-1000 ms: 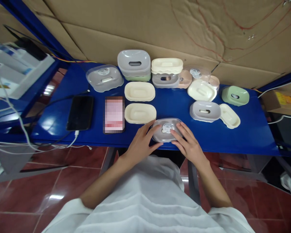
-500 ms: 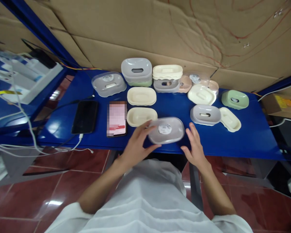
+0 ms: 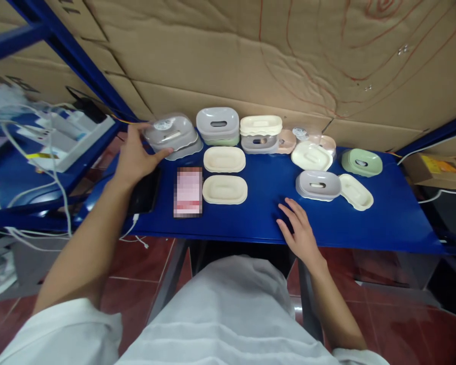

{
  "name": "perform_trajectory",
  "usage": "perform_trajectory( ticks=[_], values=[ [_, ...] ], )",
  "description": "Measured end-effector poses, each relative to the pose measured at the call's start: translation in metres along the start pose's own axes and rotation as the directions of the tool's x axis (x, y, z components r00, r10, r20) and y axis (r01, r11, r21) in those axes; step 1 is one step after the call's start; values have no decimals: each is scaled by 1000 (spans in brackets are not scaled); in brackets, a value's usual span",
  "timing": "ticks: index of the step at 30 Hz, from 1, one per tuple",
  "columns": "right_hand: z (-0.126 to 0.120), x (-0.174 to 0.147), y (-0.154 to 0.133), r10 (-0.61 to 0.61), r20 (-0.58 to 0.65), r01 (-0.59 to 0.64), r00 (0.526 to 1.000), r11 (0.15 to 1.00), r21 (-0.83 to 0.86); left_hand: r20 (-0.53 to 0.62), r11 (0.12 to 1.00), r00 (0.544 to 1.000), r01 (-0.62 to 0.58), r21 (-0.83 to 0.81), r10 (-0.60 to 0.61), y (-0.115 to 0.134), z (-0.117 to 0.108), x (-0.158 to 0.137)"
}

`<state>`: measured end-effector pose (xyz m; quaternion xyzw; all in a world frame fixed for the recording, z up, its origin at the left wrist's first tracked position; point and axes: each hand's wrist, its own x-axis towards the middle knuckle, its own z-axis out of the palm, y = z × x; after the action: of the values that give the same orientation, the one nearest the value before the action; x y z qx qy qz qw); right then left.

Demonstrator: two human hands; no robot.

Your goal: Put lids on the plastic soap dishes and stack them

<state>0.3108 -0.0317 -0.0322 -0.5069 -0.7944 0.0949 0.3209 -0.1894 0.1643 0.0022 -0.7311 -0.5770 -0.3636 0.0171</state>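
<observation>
My left hand (image 3: 137, 157) grips a grey soap box (image 3: 177, 128) with a clear lid and a white round label. It sits at the back left, over another grey soap box (image 3: 186, 151) whose lower edge shows beneath. My right hand (image 3: 299, 232) rests low over the front of the blue table, fingers apart and holding nothing. Right of centre, nearest to that hand, is an open grey soap box (image 3: 319, 185). A cream tray (image 3: 356, 192) leans against its right side. Two cream trays (image 3: 224, 159) lie one behind the other at centre left.
A phone (image 3: 188, 192) lies lit beside the cream trays. Under my left forearm is a dark tablet (image 3: 146, 195) with a white cable. Along the back stand a grey box on a green one (image 3: 218, 120), stacked cream trays (image 3: 261, 124), peach boxes (image 3: 287, 141) and a green box (image 3: 362, 162).
My left hand has carried the lidded grey soap box from the front middle to the back left, onto the other grey one. My right hand stays near the front edge, slightly lower.
</observation>
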Motion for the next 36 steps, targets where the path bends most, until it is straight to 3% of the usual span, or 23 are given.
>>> perform_trajectory(
  ticks=[3,4,9,12,14,17,20,22,26,30,32,36],
  values=[
    [1,0,0,5,10,-5,1000,1000,-7,76,987,984,162,-20,-160,5,-2,7],
    [1,0,1,9,13,-9,1000,1000,-13,82,987,984,161,-28,-158,13,-7,7],
    [2,1,-3,30,13,-29,999,999,-36,-18,1000,1000,-22,17,23,96,-18,-28],
    [-1,3,-4,21,-24,-21,999,1000,-7,125,987,979,-159,-8,159,157,1,-75],
    [-7,5,1,22,-70,-24,997,999,-26,288,964,923,-267,2,255,190,17,-106],
    [-21,9,23,43,-168,-82,985,970,-231,385,954,876,-299,-35,289,223,37,-134],
    [-33,16,51,103,-240,-202,965,877,-435,415,946,851,-312,-88,320,232,44,-143],
    [-36,24,62,119,-213,-209,970,855,-475,412,930,834,-334,-152,367,231,44,-144],
    [-30,49,54,30,-40,-44,999,897,-440,345,940,875,-302,-157,339,226,44,-148],
    [-18,86,40,-79,124,120,989,922,-368,348,961,896,-259,-94,276,228,45,-150],
    [-17,102,39,-109,123,145,986,928,-342,350,961,895,-261,-90,276,229,45,-150],
    [-20,107,29,-141,-5,131,990,930,-343,294,961,916,-249,-118,274,228,44,-150]
  ],
)
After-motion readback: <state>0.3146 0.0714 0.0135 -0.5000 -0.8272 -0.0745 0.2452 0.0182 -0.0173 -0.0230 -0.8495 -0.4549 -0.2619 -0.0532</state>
